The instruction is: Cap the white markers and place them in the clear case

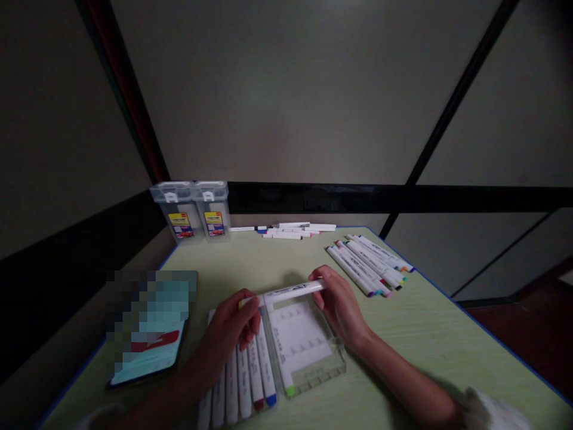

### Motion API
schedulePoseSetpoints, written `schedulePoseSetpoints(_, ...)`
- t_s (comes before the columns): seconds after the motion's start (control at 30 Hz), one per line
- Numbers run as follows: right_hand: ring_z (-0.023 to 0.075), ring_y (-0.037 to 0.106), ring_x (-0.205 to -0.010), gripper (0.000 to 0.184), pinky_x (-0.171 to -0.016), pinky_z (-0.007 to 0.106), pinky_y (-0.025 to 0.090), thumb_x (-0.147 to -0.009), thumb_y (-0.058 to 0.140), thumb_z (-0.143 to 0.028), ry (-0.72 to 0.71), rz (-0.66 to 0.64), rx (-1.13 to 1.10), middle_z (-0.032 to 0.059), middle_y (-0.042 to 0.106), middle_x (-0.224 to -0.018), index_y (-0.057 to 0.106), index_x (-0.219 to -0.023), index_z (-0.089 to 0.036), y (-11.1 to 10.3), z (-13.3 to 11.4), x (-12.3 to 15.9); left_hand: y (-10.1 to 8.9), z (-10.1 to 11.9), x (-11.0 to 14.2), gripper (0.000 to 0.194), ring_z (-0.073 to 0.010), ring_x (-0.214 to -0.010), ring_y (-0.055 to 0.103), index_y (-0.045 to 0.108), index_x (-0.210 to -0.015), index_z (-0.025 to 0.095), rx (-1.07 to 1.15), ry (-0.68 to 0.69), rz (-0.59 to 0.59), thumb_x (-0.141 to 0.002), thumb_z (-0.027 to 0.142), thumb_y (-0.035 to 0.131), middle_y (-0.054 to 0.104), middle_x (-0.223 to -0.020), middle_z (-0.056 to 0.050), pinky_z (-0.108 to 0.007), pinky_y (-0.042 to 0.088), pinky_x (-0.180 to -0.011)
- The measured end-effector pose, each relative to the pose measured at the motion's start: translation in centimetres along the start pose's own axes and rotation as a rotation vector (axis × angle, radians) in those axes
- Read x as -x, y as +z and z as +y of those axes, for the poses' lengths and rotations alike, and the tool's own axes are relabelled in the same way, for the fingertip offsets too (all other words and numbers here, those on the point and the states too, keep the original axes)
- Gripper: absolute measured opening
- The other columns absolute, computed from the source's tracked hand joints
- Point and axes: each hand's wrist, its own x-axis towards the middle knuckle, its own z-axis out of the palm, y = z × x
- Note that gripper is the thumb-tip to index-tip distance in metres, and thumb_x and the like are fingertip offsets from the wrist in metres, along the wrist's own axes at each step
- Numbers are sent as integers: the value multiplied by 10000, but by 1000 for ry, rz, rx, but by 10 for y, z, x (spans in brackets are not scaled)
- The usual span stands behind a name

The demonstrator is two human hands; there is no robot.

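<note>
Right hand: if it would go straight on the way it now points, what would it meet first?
Beyond the white marker it holds, the right hand would probably meet the loose markers at the back, though depth is unclear.

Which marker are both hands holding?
The long white plastic marker held between the left hand and right hand, by the far edge of the clear plastic case. Other white markers lie in the case or on the pale green table.

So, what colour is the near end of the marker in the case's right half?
The near end is bright green, shown in the head view.
</note>
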Motion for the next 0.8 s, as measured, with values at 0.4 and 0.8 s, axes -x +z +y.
schedulePoseSetpoints(0.4, 83, 243, -416, 228, -417, 234, 159, -778, 481, -327, 6, 2, 2, -63, 347, -419, 464, -610, -174, -1, 1, -2, -3, -6, -2, 252, -43, -345, 302, 424, -587, 180, -14, 15, -24, -712, 388, 492, 423, -419, 90, -173, 224, -373)
schedulePoseSetpoints(0.8, 55, 170, -356, 283, -359, 216, 102, -724, 533, -400, 77, 71, 69, -85, 292, -392, 465, -566, -176, -1, 0, -3, -4, -1, -1, 184, -42, -357, 289, 506, -754, 152, -55, 31, -24, -657, 306, 538, 375, -412, 118, -167, 211, -373)
